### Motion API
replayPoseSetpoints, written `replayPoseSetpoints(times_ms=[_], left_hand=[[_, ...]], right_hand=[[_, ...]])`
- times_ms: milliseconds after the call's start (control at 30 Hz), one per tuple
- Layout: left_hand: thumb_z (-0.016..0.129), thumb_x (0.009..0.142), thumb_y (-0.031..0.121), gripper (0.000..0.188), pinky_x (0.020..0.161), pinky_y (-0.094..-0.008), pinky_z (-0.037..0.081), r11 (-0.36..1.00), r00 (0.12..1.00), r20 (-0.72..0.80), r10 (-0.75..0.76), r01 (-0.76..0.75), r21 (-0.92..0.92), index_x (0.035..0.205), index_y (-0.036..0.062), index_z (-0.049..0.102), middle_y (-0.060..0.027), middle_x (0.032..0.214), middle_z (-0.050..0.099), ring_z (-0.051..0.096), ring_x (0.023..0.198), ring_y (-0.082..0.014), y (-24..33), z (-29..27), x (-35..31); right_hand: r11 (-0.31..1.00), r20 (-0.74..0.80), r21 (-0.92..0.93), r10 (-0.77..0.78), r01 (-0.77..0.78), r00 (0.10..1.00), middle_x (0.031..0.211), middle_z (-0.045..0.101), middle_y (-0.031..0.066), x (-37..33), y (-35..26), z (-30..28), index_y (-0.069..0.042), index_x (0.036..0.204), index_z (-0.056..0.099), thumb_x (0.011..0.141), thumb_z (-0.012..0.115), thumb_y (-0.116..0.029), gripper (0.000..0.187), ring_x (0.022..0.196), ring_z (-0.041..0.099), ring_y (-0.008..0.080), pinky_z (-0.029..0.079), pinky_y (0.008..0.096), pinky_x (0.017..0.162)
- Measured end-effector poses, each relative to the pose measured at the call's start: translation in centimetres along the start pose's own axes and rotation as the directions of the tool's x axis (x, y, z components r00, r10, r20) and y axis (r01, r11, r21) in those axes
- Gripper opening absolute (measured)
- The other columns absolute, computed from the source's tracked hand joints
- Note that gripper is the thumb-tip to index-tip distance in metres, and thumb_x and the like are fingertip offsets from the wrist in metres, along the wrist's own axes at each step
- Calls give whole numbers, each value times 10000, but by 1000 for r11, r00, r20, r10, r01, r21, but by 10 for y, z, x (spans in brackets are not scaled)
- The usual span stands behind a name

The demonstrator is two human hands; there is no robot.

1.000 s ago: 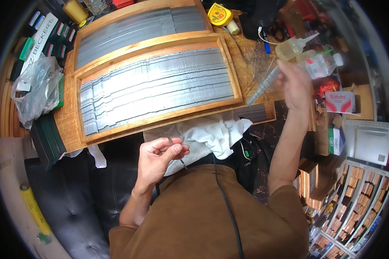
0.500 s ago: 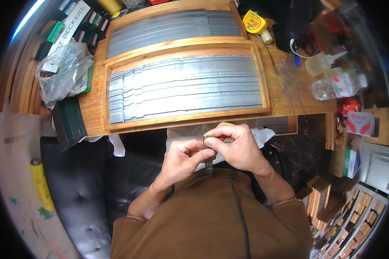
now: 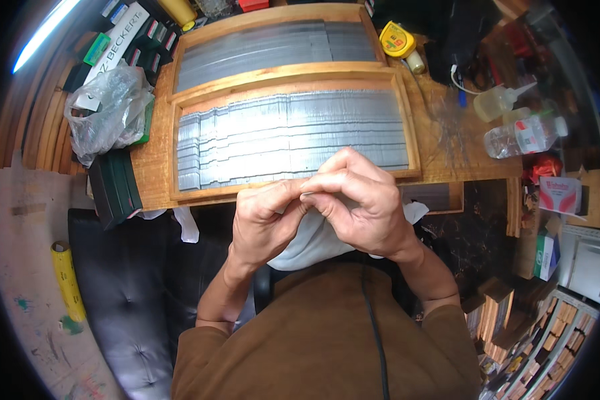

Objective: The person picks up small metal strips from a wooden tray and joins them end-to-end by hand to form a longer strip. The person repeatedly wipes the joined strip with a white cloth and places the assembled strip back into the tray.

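Note:
In front of my chest, at the near edge of the bench, my left hand and my right hand meet fingertip to fingertip. Both are closed in a pinch. Between them a sliver of a thin metal strip shows; my fingers hide the rest. Just beyond the hands lies a wooden tray, filled with tightly packed rows of thin grey metal strips. My right knuckles overlap the tray's front edge in the view.
Behind is a second wooden tray of metal strips. On the left are a plastic bag and dark boxes. A yellow tape measure, an oil bottle and a plastic bottle are on the right.
Both hands have risen forward toward the tray, still pinched together. The strip's lower end, which hung below the fingers before, is now out of sight. The view has shifted slightly.

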State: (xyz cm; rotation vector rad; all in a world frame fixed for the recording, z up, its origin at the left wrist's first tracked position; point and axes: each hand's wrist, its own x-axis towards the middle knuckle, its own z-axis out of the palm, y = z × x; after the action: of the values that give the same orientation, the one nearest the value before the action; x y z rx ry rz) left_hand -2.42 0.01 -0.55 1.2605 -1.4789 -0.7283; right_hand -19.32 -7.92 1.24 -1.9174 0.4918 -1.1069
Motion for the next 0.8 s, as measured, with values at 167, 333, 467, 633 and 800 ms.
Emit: replayPoseSetpoints(times_ms=[167,333,467,633,800], left_hand=[[751,973,55,145,700,-244,572,770,845,376,-380,515,-377,1079,-43,755,-95,923,784,730,809,-113,4,-4,-23],[741,985,77,148,677,-254,591,424,619,505,-602,783,-455,1060,-50,743,-134,911,782,750,803,-157,-16,11,-48],[746,981,79,148,672,-243,589,436,611,490,-622,790,-431,1063,-44,746,-134,913,788,764,837,-155,-23,16,-54],[733,997,99,170,687,-217,560,470,633,476,-611,773,-425,1111,-27,739,-97,932,787,750,866,-116,-31,19,-62],[738,994,97,171,683,-213,549,473,675,443,-590,734,-488,1110,-28,739,-94,930,784,736,844,-101,-34,23,-67]], right_hand=[[860,108,186,463,-476,880,943,700,63,-36,-2,2,57,1010,725,933,740,34,82,809,644,76,546,242,710],[458,264,492,732,-740,628,824,698,76,-73,22,19,115,1090,690,956,763,-59,231,635,674,85,565,227,521],[384,310,495,760,-779,571,843,703,85,-81,31,20,109,1094,692,950,759,-35,214,678,686,97,585,237,547],[401,306,516,739,-757,600,837,703,89,-81,33,22,109,1078,695,952,765,-46,212,669,686,98,581,237,529],[408,314,507,733,-759,604,840,703,92,-83,37,23,110,1070,693,952,763,-42,205,677,691,106,587,242,535]])
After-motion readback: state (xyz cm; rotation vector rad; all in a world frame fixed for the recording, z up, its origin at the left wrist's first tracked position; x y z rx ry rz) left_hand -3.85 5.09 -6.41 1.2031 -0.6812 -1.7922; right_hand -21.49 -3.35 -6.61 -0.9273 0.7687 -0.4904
